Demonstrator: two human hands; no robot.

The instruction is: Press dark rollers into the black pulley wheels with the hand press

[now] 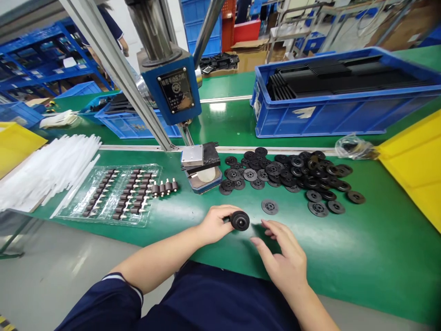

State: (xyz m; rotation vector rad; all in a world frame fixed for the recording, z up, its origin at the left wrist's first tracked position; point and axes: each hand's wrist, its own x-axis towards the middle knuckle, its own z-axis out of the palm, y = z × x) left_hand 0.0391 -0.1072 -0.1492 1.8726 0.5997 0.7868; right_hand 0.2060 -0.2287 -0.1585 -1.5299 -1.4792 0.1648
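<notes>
My left hand (216, 224) is closed on a round black part (240, 220), held above the green table (213, 253) with its ringed face toward the camera. To the right of it, my right hand (284, 253) has its thumb and fingers apart and nothing between them. A single flat black disc (269, 207) lies on the table just beyond my right hand. Behind it spreads a pile of black discs (285, 172), some flat, some thicker and ringed.
A blue press (168, 87) stands behind my left hand, with a metal block (192, 155) at its base. To the left lie brown cylinders in a clear tray (103, 216) and white strips (51, 165). Blue bin (310, 115) and yellow bin (413, 161) are right. A person (110, 27) stands behind.
</notes>
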